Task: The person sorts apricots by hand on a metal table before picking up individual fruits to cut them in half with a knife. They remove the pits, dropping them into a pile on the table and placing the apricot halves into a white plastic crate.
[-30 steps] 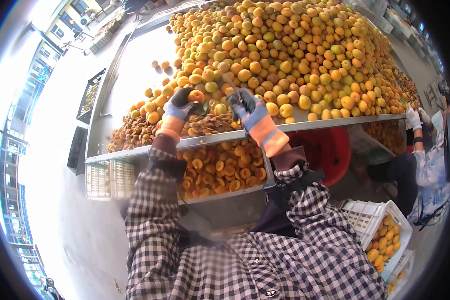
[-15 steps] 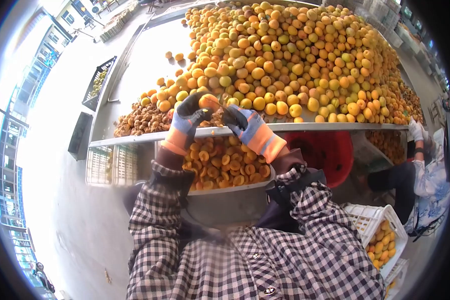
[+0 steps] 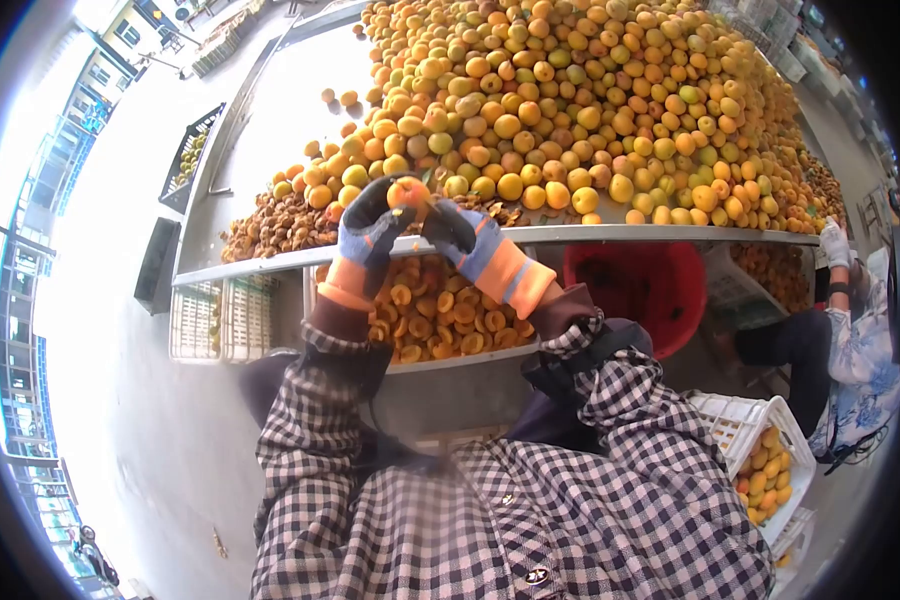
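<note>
The left hand (image 3: 370, 235), in a blue, orange and dark glove, is clamped on a single orange fruit (image 3: 407, 193), held up by the near rim of the metal tabletop (image 3: 288, 95). The right hand (image 3: 475, 245), gloved alike, is close beside it, its dark fingers bent in toward the fruit; whether they grip anything cannot be told.

A large heap of yellow and orange fruit (image 3: 570, 105) covers the middle and right of the tabletop. Two loose fruits (image 3: 349, 98) lie on the bare surface to its left. Left of the hands, along the near rim, is a pile of brown pieces (image 3: 282, 232), and some darker scraps (image 3: 500, 212) lie just beyond the right hand.

Below the rim, under the hands, a tray (image 3: 460, 358) holds halved fruit (image 3: 450, 315). To its right stands a red tub (image 3: 686, 290), and to its left are white slatted crates (image 3: 246, 320). Farther left are a dark bin (image 3: 157, 265) and a black crate (image 3: 174, 194) with greenish fruit inside.

Near right, a tilted white crate (image 3: 720, 430) holds orange-yellow fruit (image 3: 767, 475). Beyond it, another person (image 3: 855, 355) has a white-gloved hand (image 3: 835, 243) at the tabletop's right end.
</note>
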A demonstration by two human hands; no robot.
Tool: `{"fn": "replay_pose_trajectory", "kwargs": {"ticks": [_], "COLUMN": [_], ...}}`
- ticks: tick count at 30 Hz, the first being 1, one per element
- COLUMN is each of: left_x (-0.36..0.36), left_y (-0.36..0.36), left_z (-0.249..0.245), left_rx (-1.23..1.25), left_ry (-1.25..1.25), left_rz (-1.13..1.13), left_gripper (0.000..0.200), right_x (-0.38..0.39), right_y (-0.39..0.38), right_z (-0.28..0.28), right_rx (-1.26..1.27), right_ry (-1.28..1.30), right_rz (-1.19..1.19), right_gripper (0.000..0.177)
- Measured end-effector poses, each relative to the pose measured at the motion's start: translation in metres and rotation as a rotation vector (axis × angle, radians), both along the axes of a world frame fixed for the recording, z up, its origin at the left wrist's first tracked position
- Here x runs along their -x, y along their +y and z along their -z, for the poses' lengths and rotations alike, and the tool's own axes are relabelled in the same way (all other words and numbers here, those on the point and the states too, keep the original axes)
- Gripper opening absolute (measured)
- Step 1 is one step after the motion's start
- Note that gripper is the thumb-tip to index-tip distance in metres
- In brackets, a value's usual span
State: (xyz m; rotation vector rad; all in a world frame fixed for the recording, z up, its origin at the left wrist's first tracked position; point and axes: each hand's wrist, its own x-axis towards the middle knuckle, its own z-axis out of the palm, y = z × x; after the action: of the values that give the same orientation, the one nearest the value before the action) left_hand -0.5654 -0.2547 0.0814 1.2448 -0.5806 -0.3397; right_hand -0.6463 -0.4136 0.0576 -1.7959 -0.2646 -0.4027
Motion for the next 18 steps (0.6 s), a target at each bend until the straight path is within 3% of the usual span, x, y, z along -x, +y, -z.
{"fn": "replay_pose_trajectory", "kwargs": {"ticks": [3, 5, 7, 9, 11, 12, 15, 18], "left_x": [0.009, 0.007, 0.007, 0.007, 0.012, 0.018, 0.036, 0.034], "left_y": [0.011, 0.016, 0.018, 0.021, 0.018, 0.009, -0.005, -0.006], "left_z": [-0.03, -0.034, -0.034, -0.034, -0.029, -0.019, -0.02, -0.02], "left_rx": [-0.191, -0.177, -0.211, -0.242, -0.215, -0.034, 0.273, 0.185], "left_ry": [-0.098, -0.061, -0.089, -0.121, -0.146, -0.006, 0.431, 0.416], "left_rz": [0.101, 0.131, 0.112, 0.091, -0.011, -0.075, 0.156, 0.11], "left_gripper": [0.049, 0.057, 0.055, 0.054, 0.05, 0.052, 0.048, 0.055], "right_x": [0.009, 0.014, 0.017, 0.02, 0.02, 0.017, 0.014, 0.012], "right_y": [-0.002, -0.001, -0.001, -0.002, 0.007, 0.015, 0.024, 0.016], "right_z": [-0.018, -0.027, -0.03, -0.033, -0.024, -0.012, -0.008, -0.004], "right_rx": [0.006, 0.081, 0.108, 0.257, 0.208, 0.16, 0.119, 0.199], "right_ry": [0.054, 0.0, -0.08, 0.067, -0.005, -0.025, -0.075, -0.07], "right_rz": [-0.062, -0.046, -0.012, 0.065, 0.076, 0.081, 0.116, 0.161], "right_gripper": [0.023, 0.024, 0.024, 0.021, 0.019, 0.02, 0.022, 0.021]}}
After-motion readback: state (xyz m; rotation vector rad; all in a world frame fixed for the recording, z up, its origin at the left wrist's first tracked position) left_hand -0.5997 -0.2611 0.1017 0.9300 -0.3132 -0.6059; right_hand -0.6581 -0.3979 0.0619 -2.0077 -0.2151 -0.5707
